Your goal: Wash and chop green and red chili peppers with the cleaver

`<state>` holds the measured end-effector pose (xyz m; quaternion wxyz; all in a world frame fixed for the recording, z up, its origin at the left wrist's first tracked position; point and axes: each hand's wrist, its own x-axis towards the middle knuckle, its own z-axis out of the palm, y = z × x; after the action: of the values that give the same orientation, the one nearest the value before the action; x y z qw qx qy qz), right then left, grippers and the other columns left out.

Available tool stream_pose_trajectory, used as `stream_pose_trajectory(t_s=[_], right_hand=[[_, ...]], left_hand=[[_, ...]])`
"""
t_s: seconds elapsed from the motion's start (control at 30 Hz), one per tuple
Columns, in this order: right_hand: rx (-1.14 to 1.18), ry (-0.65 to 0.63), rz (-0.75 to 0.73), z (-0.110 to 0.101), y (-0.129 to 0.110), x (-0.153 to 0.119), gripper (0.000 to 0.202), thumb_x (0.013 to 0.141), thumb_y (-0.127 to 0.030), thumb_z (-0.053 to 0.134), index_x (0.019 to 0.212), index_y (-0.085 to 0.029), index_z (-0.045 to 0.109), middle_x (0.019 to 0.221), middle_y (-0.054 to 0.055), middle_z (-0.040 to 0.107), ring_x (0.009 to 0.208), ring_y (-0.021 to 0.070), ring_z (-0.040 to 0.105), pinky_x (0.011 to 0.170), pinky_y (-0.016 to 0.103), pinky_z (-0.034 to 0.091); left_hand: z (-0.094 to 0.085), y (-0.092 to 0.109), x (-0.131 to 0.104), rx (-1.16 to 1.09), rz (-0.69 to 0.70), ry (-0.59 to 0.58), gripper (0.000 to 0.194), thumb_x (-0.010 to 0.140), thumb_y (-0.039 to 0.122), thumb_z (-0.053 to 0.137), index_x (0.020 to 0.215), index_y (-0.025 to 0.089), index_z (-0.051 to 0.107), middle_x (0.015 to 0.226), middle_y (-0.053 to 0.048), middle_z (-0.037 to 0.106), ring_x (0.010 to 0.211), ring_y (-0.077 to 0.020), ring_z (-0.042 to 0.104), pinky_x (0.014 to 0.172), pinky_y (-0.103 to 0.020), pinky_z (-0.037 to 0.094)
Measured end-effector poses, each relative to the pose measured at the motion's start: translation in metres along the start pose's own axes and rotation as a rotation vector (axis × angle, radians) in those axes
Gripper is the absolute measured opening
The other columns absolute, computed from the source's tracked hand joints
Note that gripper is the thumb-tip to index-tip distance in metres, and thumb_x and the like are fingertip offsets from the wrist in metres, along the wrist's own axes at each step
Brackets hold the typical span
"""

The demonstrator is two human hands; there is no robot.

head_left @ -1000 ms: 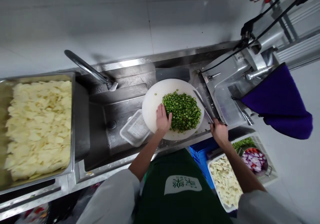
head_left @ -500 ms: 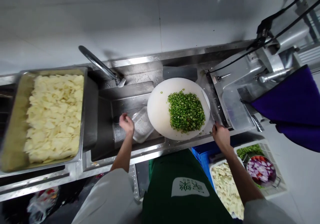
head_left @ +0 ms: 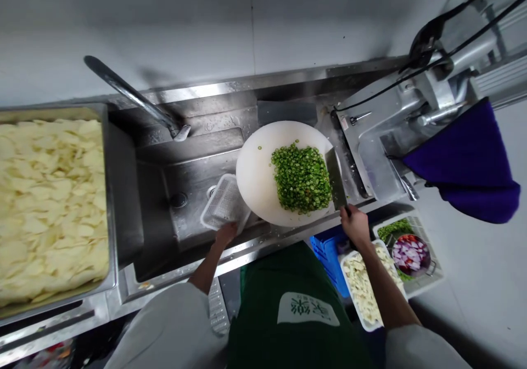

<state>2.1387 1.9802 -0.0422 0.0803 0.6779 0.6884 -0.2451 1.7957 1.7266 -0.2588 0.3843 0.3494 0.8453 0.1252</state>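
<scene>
My right hand (head_left: 354, 225) is closed around the dark handle of a cleaver (head_left: 336, 179). The blade lies along the right side of a heap of sliced green chillies (head_left: 302, 179). Under the heap is a round white cutting board (head_left: 254, 174), set over the sink's right part. My left hand (head_left: 226, 233) grips the near edge of a white perforated plastic basket (head_left: 222, 201) in the sink, left of the board. Its fingertips are partly hidden at the rim.
A deep steel pan (head_left: 110, 210) of sliced potatoes stands at the left. The faucet (head_left: 135, 97) arches over the sink (head_left: 154, 204). To the right are a slicing machine (head_left: 432, 102) and a purple cloth (head_left: 465, 160). Below stand a tub of pale slices (head_left: 366, 286) and a bowl of chopped onion (head_left: 410, 252).
My left hand has come down to the basket's near edge, and the basket has turned slightly. The cleaver has moved left against the chillies, its blade showing broader. The view has shifted.
</scene>
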Motion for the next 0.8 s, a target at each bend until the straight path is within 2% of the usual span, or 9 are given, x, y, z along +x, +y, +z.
stream_pose_trajectory(t_s=[0.07,0.13,0.2,0.23,0.3,0.37,0.47,0.6,0.8], right_hand=[[0.266,-0.044,0.1,-0.013,0.028,0.007,0.048,0.083,-0.064,0.053,0.07,-0.019,0.058,0.056,0.005,0.061,0.049,0.0171,0.056,0.051,0.028,0.044],[0.476,-0.114,0.193,-0.019,0.056,0.011,0.057,0.069,-0.077,0.061,0.062,-0.021,0.052,0.049,0.001,0.055,0.041,0.0143,0.05,0.043,0.027,0.041],[0.588,-0.165,0.235,-0.017,0.078,0.014,0.061,0.06,-0.079,0.068,0.058,-0.021,0.051,0.044,-0.001,0.05,0.037,0.0123,0.045,0.04,0.026,0.037],[0.621,-0.182,0.238,-0.014,0.087,0.014,0.061,0.059,-0.078,0.07,0.057,-0.021,0.05,0.043,-0.002,0.048,0.036,0.0116,0.044,0.039,0.026,0.036],[0.68,-0.205,0.222,-0.003,0.097,0.014,0.059,0.06,-0.075,0.072,0.058,-0.02,0.05,0.041,-0.004,0.046,0.035,0.0107,0.043,0.038,0.026,0.034],[0.745,-0.227,0.196,0.009,0.101,0.011,0.057,0.062,-0.073,0.073,0.059,-0.02,0.05,0.041,-0.005,0.045,0.034,0.01,0.042,0.037,0.025,0.034],[0.816,-0.261,0.173,0.025,0.096,0.004,0.055,0.064,-0.07,0.073,0.061,-0.021,0.048,0.042,-0.006,0.045,0.034,0.0095,0.041,0.036,0.024,0.033],[0.833,-0.31,0.146,0.041,0.082,-0.008,0.053,0.068,-0.069,0.07,0.062,-0.022,0.047,0.041,-0.006,0.046,0.034,0.0107,0.042,0.035,0.025,0.035],[0.865,-0.362,0.098,0.06,0.047,-0.019,0.046,0.071,-0.065,0.065,0.065,-0.024,0.045,0.041,-0.006,0.047,0.032,0.0125,0.043,0.033,0.026,0.036]], left_hand=[[-0.016,0.016,-0.006,-0.021,-0.052,0.152,0.034,0.091,0.032,0.036,0.091,0.016,0.066,0.087,-0.014,0.07,0.084,-0.0283,0.068,0.08,-0.047,0.055],[-0.029,0.046,-0.014,-0.099,-0.05,0.342,0.038,0.094,0.028,0.03,0.108,0.015,0.062,0.108,-0.017,0.067,0.107,-0.0284,0.064,0.096,-0.048,0.05],[-0.032,0.091,-0.022,-0.234,0.052,0.463,0.04,0.095,0.031,0.032,0.121,0.016,0.058,0.121,-0.016,0.063,0.122,-0.0278,0.057,0.108,-0.048,0.042],[-0.029,0.118,-0.025,-0.296,0.125,0.461,0.042,0.096,0.034,0.034,0.128,0.016,0.054,0.128,-0.017,0.059,0.128,-0.0284,0.052,0.112,-0.048,0.039],[-0.014,0.174,-0.027,-0.361,0.218,0.374,0.054,0.097,0.041,0.038,0.144,0.016,0.041,0.147,-0.019,0.045,0.141,-0.0294,0.039,0.118,-0.05,0.031],[0.01,0.225,-0.028,-0.352,0.231,0.311,0.066,0.096,0.048,0.042,0.152,0.016,0.028,0.159,-0.02,0.025,0.15,-0.0314,0.021,0.119,-0.054,0.027],[0.046,0.277,-0.033,-0.273,0.212,0.294,0.078,0.093,0.055,0.045,0.154,0.012,0.022,0.163,-0.023,0.006,0.153,-0.0354,0.007,0.12,-0.06,0.02],[0.073,0.313,-0.045,-0.21,0.17,0.312,0.093,0.086,0.061,0.056,0.155,0.01,0.02,0.163,-0.026,-0.006,0.151,-0.0427,-0.003,0.117,-0.069,0.013],[0.084,0.335,-0.048,-0.178,0.244,0.398,0.1,0.076,0.059,0.071,0.156,0.022,0.023,0.164,-0.017,-0.014,0.15,-0.0454,-0.009,0.115,-0.073,0.01]])
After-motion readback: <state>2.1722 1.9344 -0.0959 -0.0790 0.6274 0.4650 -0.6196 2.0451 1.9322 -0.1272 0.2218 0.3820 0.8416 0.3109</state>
